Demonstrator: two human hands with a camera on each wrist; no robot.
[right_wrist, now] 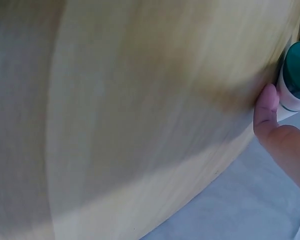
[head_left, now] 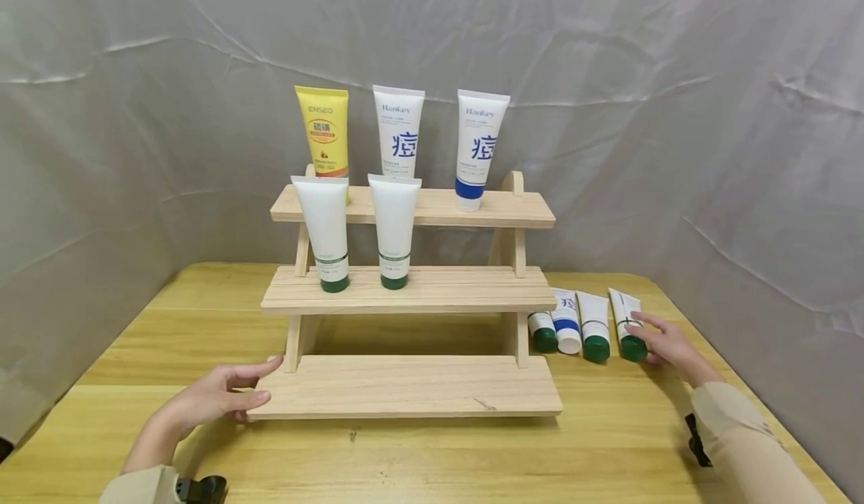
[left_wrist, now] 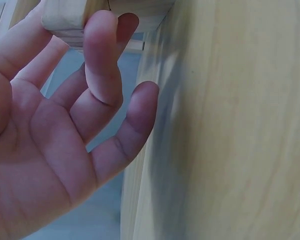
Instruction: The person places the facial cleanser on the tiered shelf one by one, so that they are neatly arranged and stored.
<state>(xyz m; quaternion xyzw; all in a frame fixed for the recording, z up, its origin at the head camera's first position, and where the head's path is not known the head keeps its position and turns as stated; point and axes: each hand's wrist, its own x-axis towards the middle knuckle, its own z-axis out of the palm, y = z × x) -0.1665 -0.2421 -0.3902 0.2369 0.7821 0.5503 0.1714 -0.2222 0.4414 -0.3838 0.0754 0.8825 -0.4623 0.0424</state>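
Right hand (head_left: 664,343) on table-edge tube (head_left: 628,324) (outermost, lying).

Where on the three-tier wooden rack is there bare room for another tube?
The bottom shelf is bare, bordered by the left hand. The middle shelf is free right of two green-capped white tubes. The top shelf is crowded; right hand touches a lying tube.
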